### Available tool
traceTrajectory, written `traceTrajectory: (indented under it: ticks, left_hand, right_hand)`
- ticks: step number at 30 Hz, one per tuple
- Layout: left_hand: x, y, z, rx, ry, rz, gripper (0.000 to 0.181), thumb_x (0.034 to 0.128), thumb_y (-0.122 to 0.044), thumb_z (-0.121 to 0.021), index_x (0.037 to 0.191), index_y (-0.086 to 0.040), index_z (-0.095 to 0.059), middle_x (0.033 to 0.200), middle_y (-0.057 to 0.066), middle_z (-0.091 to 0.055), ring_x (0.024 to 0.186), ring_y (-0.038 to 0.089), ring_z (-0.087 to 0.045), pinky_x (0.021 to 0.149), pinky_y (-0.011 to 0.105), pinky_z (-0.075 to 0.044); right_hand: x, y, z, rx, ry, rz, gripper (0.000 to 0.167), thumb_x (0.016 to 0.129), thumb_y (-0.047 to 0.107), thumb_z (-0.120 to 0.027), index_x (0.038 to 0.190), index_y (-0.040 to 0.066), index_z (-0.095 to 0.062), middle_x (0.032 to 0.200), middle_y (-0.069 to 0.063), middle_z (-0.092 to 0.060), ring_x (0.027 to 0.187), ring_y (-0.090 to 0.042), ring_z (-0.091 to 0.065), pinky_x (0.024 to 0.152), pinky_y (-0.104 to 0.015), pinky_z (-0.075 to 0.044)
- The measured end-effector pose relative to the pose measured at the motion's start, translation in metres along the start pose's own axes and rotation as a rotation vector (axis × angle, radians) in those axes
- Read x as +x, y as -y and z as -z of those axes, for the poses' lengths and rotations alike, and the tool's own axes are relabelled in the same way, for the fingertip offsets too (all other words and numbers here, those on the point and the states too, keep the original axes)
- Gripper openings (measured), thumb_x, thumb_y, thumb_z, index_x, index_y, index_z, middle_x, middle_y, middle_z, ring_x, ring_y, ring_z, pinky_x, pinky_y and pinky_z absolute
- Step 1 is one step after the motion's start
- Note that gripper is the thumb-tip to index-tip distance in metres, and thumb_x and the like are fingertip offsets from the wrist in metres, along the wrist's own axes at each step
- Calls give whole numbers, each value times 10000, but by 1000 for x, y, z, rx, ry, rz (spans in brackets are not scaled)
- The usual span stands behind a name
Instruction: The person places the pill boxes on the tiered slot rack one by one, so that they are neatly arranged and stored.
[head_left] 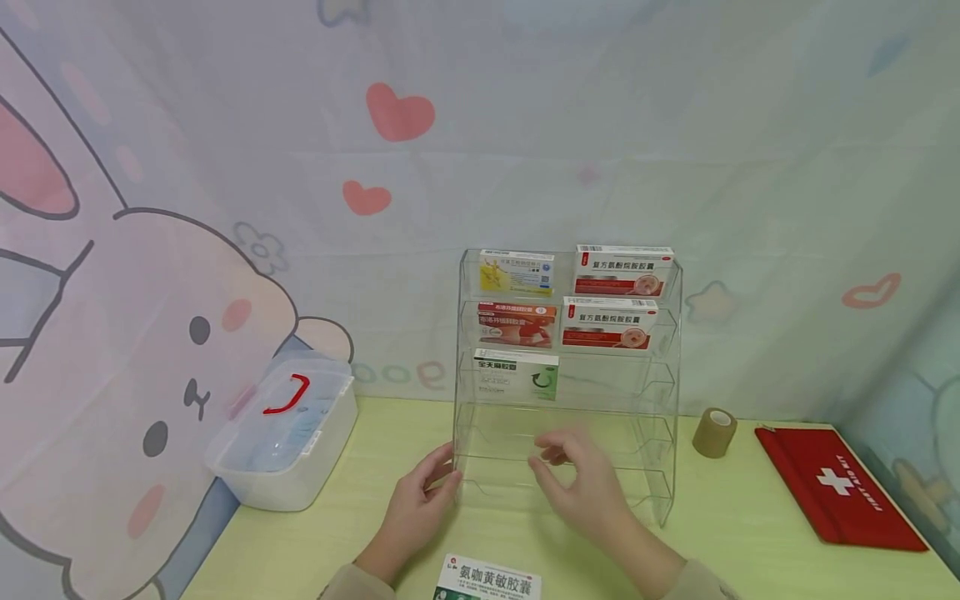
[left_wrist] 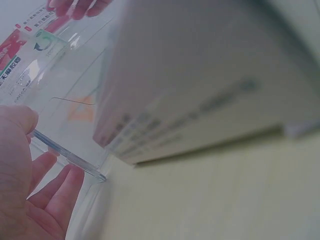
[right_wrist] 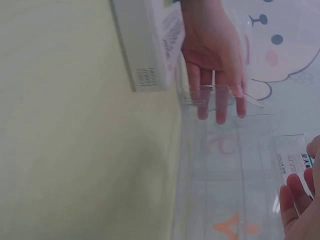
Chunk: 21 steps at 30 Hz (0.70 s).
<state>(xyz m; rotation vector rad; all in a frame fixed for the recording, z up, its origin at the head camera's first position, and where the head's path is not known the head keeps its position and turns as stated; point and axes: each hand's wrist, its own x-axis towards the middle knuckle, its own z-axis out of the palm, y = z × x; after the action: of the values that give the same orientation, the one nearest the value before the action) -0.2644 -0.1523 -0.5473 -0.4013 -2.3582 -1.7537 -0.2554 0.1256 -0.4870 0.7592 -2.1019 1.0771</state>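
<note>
A clear acrylic tiered rack (head_left: 600,425) stands upright on the table. My left hand (head_left: 420,500) holds its left side edge, thumb on one face and fingers on the other in the left wrist view. My right hand (head_left: 588,487) hovers before the lower tiers, fingers loosely bent, holding nothing. On the top tier are a yellow-and-white medicine box (head_left: 516,274) and a red-and-white one (head_left: 624,272). Below them sit a red box (head_left: 517,324) and another red-and-white box (head_left: 609,324). A green-and-white box (head_left: 515,375) occupies the third tier's left side.
Nearest me on the table lies a white-and-green medicine box (head_left: 489,578), cut off by the frame. To the left stands a lidded plastic bin (head_left: 300,475) with a red handle. A brown tape roll (head_left: 714,433) and a red first aid pouch (head_left: 840,492) are at right.
</note>
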Motion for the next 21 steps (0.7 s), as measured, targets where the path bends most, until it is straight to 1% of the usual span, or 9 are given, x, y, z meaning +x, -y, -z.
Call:
traceTrajectory:
  ticks: [3,5,9,10,14,16,21]
  left_hand:
    - [0,0,1,0,5,4,501,1081,-148,-714,1562,-71,-596,1590,181,-634,1369,404,-701,1021,154,-612]
    - [0,0,1,0,6,5,503,1079,-142,-714,1562,-63,-595,1590,192,-631,1371,415,-698,1032,181,-624]
    - [0,0,1,0,6,5,506,1078,-136,-715,1562,-58,-593,1588,199,-630,1371,422,-696,1044,213,-634]
    - [0,1,1,0,4,3,506,1077,-136,-716,1561,-57,-593,1585,199,-632,1368,421,-697,1044,214,-635]
    - [0,2,0,-5,2,-2,505,1074,-129,-718,1558,-52,-595,1584,198,-633,1365,423,-699,1047,208,-632]
    - [0,3,0,-7,5,-4,505,1075,-128,-717,1559,-53,-594,1586,198,-631,1366,423,-699,1054,229,-639]
    - [0,0,0,-9,5,-5,501,1078,-137,-715,1559,-61,-596,1586,197,-631,1367,426,-697,1062,286,-655]
  right_hand:
    - [-11,2,0,27,39,-14,251,909,-11,-831,1128,56,-729,1059,-46,-754,880,-162,-737,777,-268,-696]
    - [-18,4,-1,44,61,-23,261,909,-20,-828,1132,67,-723,1062,-57,-755,875,-160,-738,773,-269,-698]
    - [-33,4,-5,106,103,-23,294,908,-41,-826,1161,54,-710,1088,-65,-750,886,-173,-743,771,-297,-708]
    - [-37,4,-6,124,116,-27,300,913,-40,-826,1168,65,-708,1099,-47,-749,891,-177,-744,772,-301,-709]
    - [-49,5,-10,181,180,-73,302,947,7,-827,1201,116,-705,1133,-6,-748,933,-172,-743,807,-286,-704]
    - [-54,7,-11,202,201,-97,298,966,42,-826,1213,152,-703,1139,-16,-747,954,-170,-741,823,-275,-701]
    - [-61,10,-13,256,239,-135,267,1007,122,-811,1239,195,-701,1143,-78,-741,967,-173,-735,845,-274,-695]
